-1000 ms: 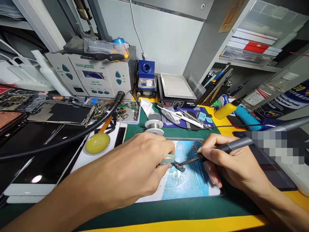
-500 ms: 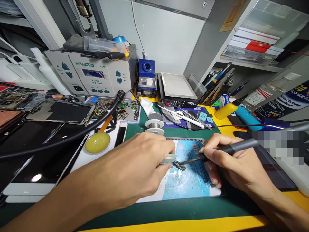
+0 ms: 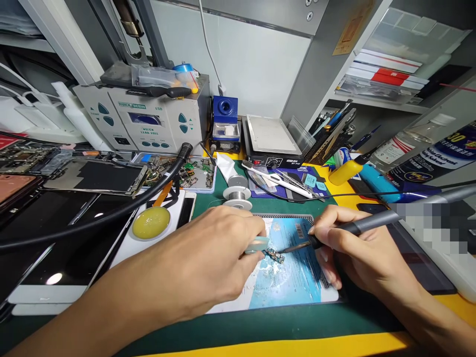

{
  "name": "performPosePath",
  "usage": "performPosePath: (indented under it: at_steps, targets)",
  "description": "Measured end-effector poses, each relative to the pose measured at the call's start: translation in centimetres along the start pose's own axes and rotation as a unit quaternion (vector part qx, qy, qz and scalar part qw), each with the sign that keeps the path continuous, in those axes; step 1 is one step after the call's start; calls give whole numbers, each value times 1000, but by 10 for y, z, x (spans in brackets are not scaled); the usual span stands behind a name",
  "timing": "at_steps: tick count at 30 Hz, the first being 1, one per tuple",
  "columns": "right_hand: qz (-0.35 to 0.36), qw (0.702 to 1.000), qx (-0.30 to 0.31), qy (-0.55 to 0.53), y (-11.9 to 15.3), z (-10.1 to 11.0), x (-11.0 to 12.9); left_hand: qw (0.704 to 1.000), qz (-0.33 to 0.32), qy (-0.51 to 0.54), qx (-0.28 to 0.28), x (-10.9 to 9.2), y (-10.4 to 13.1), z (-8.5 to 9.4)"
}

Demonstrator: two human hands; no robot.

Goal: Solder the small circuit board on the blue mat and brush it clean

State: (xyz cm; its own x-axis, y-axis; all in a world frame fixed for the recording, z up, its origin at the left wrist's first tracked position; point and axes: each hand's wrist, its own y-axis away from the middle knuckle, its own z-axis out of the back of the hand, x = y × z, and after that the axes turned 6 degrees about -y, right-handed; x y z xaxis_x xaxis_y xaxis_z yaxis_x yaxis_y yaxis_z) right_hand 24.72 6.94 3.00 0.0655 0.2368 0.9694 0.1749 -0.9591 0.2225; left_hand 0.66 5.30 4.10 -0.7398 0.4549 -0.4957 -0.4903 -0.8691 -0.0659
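A small piece of circuit board (image 3: 274, 255) lies over the blue and white card (image 3: 305, 292) in the middle of the bench. My left hand (image 3: 219, 253) is closed round tweezers (image 3: 257, 244) with pale blue-green arms, whose tips reach the left end of the board; the tips themselves are hard to make out. Held like a pen in my right hand (image 3: 357, 248) is a soldering iron (image 3: 375, 221). Its metal tip points left and ends at the board's upper right edge; whether it touches, I cannot tell.
A spool of solder wire (image 3: 237, 196) stands behind my left hand. Left of it are a tin of yellow paste (image 3: 151, 222) and a thick black hose (image 3: 122, 210) crossing the phones. At the back stand a hot-air station (image 3: 143, 126) and a heating plate (image 3: 273, 136).
The view has shifted slightly. The iron's tip has moved from over the board to its upper right edge, and more of the board shows. Both hands keep their grips.
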Motion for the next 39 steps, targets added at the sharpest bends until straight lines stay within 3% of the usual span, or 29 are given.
performPosePath:
  at_steps: [5,10,20,26,33,39]
  targets:
    - [11,999,5,-49,-10,10,-2,996,68,25,45,2,0,3]
    - [3,997,-20,-74,-18,11,1,980,145,98,90,-2,-7,18]
    - [16,996,-11,-86,-24,12,3,981,140,130,24,-5,-7,20]
    - [27,995,-3,-92,-25,14,4,990,122,71,-1,-11,-6,19]
    - [36,995,-9,-98,-25,16,6,995,99,23,5,-18,-3,11]
    - [32,994,-12,-108,-24,16,7,976,140,155,63,-15,-2,17]
